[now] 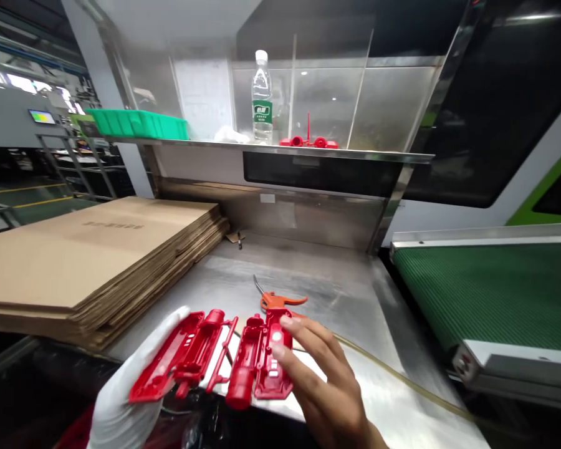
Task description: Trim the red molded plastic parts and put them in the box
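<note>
A red molded plastic part [245, 362] is held up in front of me, its two hollow halves joined by a thin runner [223, 358] in the middle. My left hand [128, 393], in a white glove, grips the outer edge of the left half; its thumb side shows along the rim. My bare right hand [331, 380] is closed on the right half, with fingertips pressed on its inner face and the far side of the grip hidden. Just behind the part, an orange air blow gun [275, 300] lies on the metal table [350, 293].
Stacked flat cardboard [98, 249] lies at the left. A shelf [271, 148] above carries a green tray [138, 123], a water bottle [262, 100] and another red part [308, 142]. A hose [402, 377] crosses the table. To the right is a green conveyor belt [490, 293].
</note>
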Demonstrator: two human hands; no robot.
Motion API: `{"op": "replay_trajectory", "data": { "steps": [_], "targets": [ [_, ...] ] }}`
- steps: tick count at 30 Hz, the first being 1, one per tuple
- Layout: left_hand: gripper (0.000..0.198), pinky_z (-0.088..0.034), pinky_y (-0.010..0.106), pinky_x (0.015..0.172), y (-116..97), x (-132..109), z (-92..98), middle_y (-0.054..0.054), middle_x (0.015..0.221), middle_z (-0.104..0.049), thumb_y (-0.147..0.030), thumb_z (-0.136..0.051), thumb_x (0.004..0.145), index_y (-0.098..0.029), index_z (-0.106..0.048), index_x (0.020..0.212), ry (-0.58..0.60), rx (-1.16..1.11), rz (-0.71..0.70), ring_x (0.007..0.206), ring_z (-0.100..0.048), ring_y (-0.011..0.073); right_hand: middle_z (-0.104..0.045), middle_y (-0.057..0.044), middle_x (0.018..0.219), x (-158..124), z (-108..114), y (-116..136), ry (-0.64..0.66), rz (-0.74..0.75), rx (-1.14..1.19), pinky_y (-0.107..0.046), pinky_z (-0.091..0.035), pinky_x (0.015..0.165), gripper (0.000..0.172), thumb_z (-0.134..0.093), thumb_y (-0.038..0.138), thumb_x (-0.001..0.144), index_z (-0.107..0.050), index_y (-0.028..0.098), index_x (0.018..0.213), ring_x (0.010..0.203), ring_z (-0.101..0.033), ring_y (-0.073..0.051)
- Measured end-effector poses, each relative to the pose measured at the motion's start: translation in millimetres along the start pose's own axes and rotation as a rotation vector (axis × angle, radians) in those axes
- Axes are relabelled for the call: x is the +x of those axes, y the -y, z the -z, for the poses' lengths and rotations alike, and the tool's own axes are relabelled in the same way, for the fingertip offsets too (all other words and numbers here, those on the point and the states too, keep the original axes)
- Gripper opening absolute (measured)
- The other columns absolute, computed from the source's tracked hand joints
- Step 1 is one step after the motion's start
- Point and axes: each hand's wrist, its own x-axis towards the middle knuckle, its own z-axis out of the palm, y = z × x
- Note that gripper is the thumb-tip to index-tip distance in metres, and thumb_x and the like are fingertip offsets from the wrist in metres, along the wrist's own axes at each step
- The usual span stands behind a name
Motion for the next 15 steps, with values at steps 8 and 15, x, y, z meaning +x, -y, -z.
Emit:
{"op": "replay_trajectory", "data": {
  "steps": [8,15],
  "targets": [
    [0.038,-0.040,0.021,0.039,-8.8,2.8,-11.6,0.004,0.067,-0.073,-0.052,-0.060,0.090,-0.017,-0.070,0.103,0.380,0.370,0.309,0.040,-0.054,0.0118,-0.070,-0.006,0.099,3.6,8.1,-16.3,0.263,-1.103,0.813,-0.023,-0.045,0.056,0.041,-0.065,0.038,0.094,-0.062,0.021,0.131,0.074,-0.060,-0.015],
    [0.039,-0.049,0.022,0.049,-30.3,-20.1,-41.7,0.000,0.059,-0.060,-0.052,-0.064,0.086,-0.016,-0.065,0.071,0.429,0.164,0.439,0.050,-0.054,0.0124,-0.063,-0.004,0.082,-8.7,22.2,-33.5,0.230,-1.155,0.999,-0.019,-0.041,0.053,0.042,-0.067,0.039,0.094,-0.065,0.014,0.128,0.064,-0.051,-0.009]
  ]
}}
